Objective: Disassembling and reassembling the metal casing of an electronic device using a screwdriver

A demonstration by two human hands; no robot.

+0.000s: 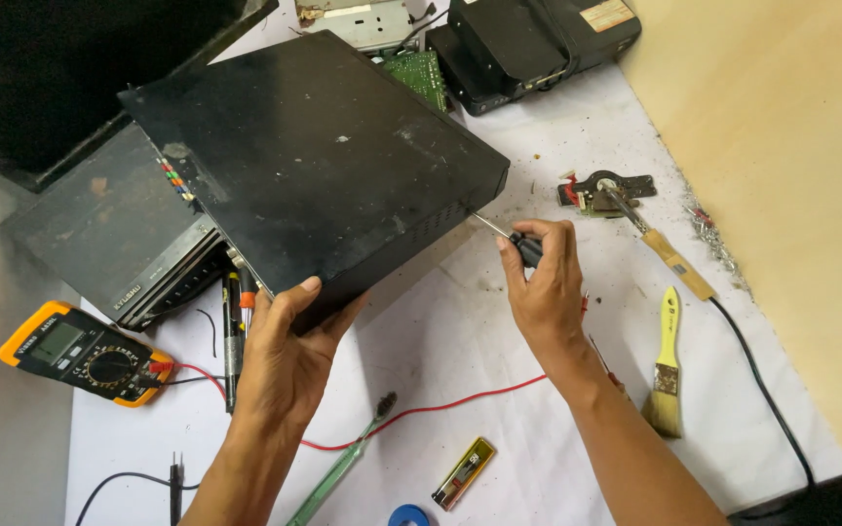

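Left hand (285, 360) clamps the near corner of the black metal case (314, 156), tilted up off the white table (499, 341) – fingers spread, thumb on top. Right hand (543, 282) fisted around a screwdriver (509, 234), tip at the case's side edge. Looks like the side screw is being worked – next needs the tip seated square, case held steady.

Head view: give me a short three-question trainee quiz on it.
1. True or false: the right hand holds a screwdriver against the black case.
2. Which hand steadies the case's near edge?
3. What lies right of the right forearm: A) brush, B) multimeter, C) lighter?

Key: 1 true; 2 left hand; 3 A.
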